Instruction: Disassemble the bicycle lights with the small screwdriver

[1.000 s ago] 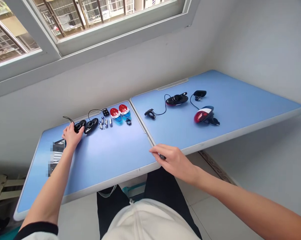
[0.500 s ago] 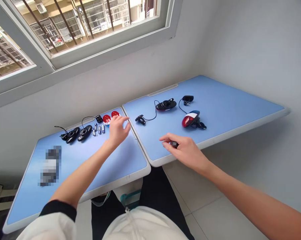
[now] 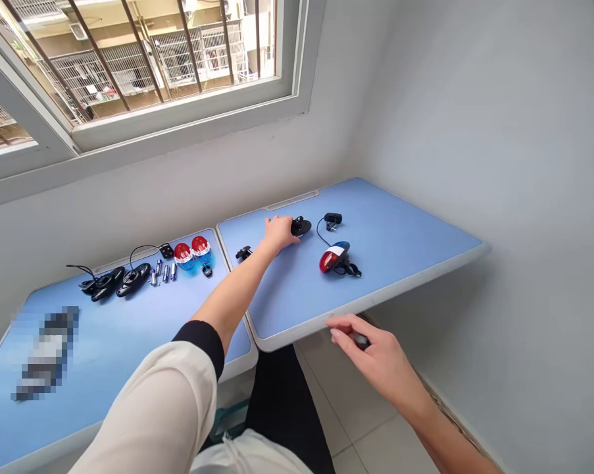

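Observation:
My left hand [image 3: 279, 235] reaches to the back of the right-hand table. Its fingers close round the near left end of a black oval bicycle horn light [image 3: 301, 227], which lies base up and is partly covered by the hand. A black clamp switch [image 3: 244, 253] sits beside my left forearm. My right hand [image 3: 373, 352] hovers off the table's front edge, fingers curled on a small dark object [image 3: 362, 341] whose kind is mostly hidden. Between the hands stands a red, white and blue horn light [image 3: 335, 257], cabled to a black switch [image 3: 333, 218].
On the left-hand table [image 3: 129, 349] are two black base shells [image 3: 133, 280], several batteries [image 3: 166, 273], two red and blue lens covers [image 3: 200, 247], a small black clamp [image 3: 206, 270] and a blurred dark item [image 3: 49, 353]. A window [image 3: 168, 59] and walls border the tables.
My left hand has moved from above the lens covers to the black horn light at the back. My right hand has drawn back off the table edge, still holding the dark object. The view has shifted.

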Demonstrator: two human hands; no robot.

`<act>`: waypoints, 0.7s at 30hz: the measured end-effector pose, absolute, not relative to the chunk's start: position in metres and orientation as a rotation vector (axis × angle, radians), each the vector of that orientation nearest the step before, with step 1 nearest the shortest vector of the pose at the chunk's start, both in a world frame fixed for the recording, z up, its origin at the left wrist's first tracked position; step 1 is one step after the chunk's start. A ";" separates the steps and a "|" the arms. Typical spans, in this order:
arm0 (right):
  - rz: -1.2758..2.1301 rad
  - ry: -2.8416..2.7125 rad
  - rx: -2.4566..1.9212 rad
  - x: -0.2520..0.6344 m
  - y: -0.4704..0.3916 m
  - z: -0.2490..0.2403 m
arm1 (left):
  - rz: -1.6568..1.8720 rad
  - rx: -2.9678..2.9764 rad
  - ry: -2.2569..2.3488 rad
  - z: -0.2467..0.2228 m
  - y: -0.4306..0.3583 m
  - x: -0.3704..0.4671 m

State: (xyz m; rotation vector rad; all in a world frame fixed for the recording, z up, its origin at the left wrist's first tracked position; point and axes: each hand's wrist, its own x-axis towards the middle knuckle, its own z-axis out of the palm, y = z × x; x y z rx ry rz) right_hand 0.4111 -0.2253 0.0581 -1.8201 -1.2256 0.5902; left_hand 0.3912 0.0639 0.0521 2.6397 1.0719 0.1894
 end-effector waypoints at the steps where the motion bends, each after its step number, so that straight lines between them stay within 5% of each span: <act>1: 0.587 -1.225 -1.813 0.412 -0.227 0.058 | 0.207 2.624 1.093 0.052 0.063 0.390; 13: 0.692 -1.415 -1.702 0.371 -0.210 0.054 | 0.447 2.086 0.904 0.114 0.009 0.164; 21: 0.904 -1.611 -1.588 0.308 -0.158 0.059 | 0.247 2.042 1.056 0.076 -0.046 0.011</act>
